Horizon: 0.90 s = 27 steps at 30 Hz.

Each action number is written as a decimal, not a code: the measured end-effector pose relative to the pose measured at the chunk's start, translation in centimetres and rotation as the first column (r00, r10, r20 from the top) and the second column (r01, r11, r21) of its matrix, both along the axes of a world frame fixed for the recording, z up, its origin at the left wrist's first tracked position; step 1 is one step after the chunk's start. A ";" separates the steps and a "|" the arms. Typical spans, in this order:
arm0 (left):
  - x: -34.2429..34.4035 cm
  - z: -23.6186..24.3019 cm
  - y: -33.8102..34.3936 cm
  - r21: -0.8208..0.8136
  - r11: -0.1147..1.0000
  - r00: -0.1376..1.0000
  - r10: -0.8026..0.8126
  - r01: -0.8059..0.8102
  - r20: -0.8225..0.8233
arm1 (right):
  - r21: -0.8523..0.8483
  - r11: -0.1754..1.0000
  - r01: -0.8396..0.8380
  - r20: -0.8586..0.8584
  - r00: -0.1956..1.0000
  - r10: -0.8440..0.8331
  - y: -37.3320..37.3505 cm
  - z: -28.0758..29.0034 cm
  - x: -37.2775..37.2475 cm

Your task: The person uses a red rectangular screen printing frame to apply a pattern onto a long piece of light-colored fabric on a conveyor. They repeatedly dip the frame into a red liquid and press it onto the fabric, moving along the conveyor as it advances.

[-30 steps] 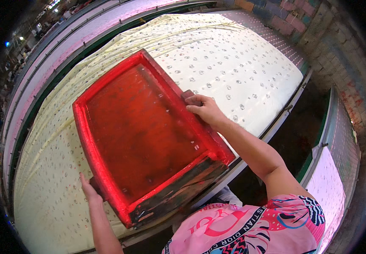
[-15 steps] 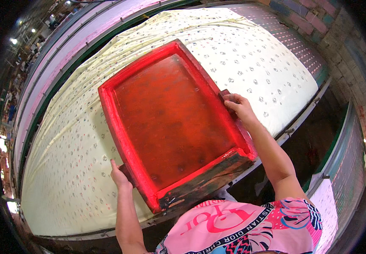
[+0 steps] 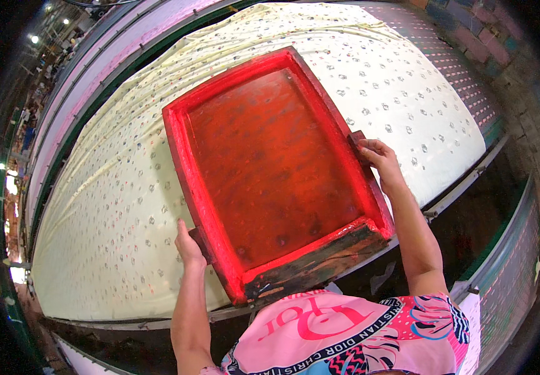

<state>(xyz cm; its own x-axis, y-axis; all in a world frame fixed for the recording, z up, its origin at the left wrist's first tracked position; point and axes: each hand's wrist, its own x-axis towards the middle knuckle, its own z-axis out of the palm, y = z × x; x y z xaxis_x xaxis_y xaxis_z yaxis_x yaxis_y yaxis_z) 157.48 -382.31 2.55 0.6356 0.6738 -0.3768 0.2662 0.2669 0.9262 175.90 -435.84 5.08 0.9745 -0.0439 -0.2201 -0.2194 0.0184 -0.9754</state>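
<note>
A large red-coated rectangular screen frame [image 3: 270, 175] with a dark, scuffed near side lies at a slant over pale yellow cloth [image 3: 101, 237] printed with small grey motifs. My left hand [image 3: 190, 247] holds the dark handle [image 3: 200, 240] on the frame's left side, low down. My right hand [image 3: 379, 159] has its fingers wrapped over the handle [image 3: 355, 137] on the right side, higher up. Whether the frame rests on the cloth or is just above it, I cannot tell.
The cloth covers a long table with a metal rail [image 3: 464, 181] along its near edge. Another long pink-topped table [image 3: 89, 81] runs beyond it at upper left. A second table edge [image 3: 501, 231] is at the right, and a block wall [image 3: 482, 31] at the upper right.
The frame and both hands holding it have shifted right and up in the view. The surrounding scene has also shifted somewhat.
</note>
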 end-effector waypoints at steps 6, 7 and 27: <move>0.6 -0.6 0.0 -0.004 1.000 1.000 -0.027 0.027 -0.013 | -0.610 0.791 0.048 0.320 0.928 0.191 0.1 -0.4 -2.3; 0.5 -1.2 0.4 -0.007 1.000 0.999 -0.029 0.029 -0.027 | -0.790 0.589 0.170 0.415 0.856 0.310 0.6 -0.4 -3.8; 0.7 -2.0 0.0 0.303 0.946 0.965 -0.034 0.115 -0.261 | -0.929 -0.086 -0.360 -0.242 0.415 0.877 15.3 5.6 -20.1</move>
